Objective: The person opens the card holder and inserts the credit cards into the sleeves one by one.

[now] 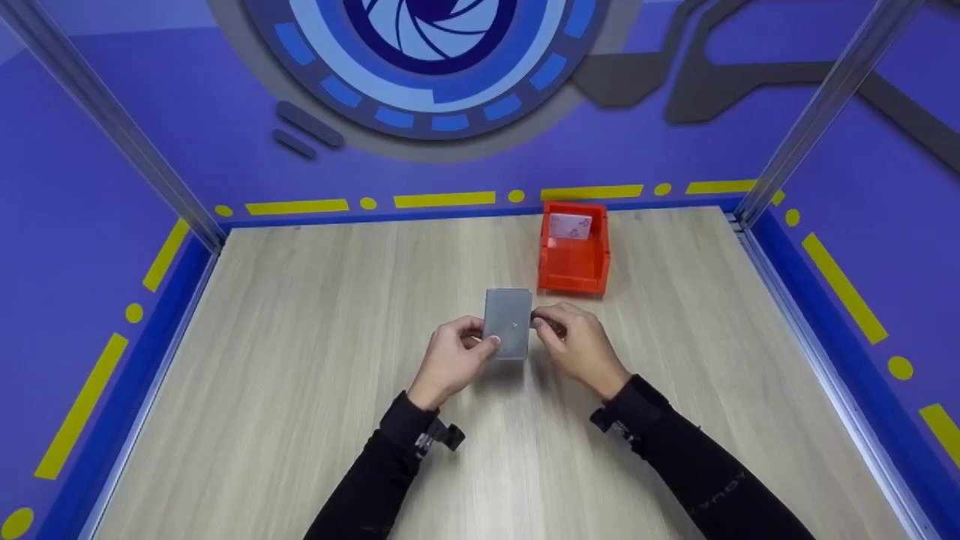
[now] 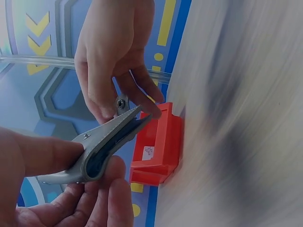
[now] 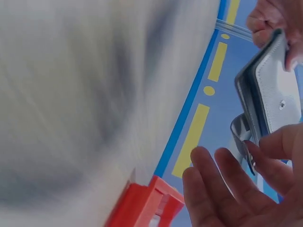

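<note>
A grey wallet (image 1: 508, 319), folded over, is held above the table between the two hands. My left hand (image 1: 454, 356) pinches its left edge, thumb on the front face and fingers behind. The wallet's snap strap (image 3: 240, 135) sticks out loose from the fold's open side, with a metal snap (image 2: 121, 102) at its end. My right hand (image 1: 581, 345) pinches this strap between thumb and index finger, the other fingers spread away. On the front face is a small metal stud (image 3: 282, 105). The wallet's two halves stand slightly apart; what lies inside cannot be made out.
A red open-front bin (image 1: 574, 277) stands behind the wallet, slightly right, near the back wall. A pinkish-white patterned card (image 1: 570, 226) leans inside it at the back. Blue printed panels (image 1: 480, 169) with metal corner posts border the wooden table (image 1: 337, 300).
</note>
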A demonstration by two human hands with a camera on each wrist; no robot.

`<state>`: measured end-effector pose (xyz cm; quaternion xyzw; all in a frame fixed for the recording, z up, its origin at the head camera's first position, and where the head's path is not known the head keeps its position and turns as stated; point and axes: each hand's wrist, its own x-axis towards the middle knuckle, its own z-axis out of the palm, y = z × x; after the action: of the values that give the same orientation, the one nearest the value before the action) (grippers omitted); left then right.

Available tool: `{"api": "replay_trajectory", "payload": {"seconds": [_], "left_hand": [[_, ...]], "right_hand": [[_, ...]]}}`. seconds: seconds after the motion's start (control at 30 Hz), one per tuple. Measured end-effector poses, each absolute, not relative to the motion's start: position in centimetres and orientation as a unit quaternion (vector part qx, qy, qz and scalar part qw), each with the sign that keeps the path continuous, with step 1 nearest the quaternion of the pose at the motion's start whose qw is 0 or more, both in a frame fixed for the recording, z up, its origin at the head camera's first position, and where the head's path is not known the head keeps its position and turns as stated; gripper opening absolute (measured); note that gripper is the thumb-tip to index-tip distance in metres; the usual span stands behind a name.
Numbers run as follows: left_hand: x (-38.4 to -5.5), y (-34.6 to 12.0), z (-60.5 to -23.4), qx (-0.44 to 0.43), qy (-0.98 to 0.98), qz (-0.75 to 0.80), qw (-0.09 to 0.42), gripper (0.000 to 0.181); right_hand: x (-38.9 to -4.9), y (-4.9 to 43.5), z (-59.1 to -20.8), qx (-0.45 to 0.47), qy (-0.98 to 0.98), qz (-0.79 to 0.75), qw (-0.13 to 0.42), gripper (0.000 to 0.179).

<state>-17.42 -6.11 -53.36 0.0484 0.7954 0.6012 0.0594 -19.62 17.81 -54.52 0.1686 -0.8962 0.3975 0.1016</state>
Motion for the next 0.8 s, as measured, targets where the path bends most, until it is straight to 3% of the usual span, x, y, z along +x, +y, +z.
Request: {"api": "replay_trajectory", "payload": {"seconds": [0.37, 0.8], "left_hand": [[-17.53, -6.13, -53.74, 0.047, 0.783, 0.616, 0.081, 0.018], [-17.59, -6.08, -54.19, 0.05, 0.772, 0.626, 0.097, 0.022]], "right_hand": [[-19.98, 18.28, -54.59, 0.152, -0.854, 0.498, -0.013, 0.027], [-20.07, 18.61, -54.61, 0.153, -0.821, 0.544, -0.079, 0.027]]}}
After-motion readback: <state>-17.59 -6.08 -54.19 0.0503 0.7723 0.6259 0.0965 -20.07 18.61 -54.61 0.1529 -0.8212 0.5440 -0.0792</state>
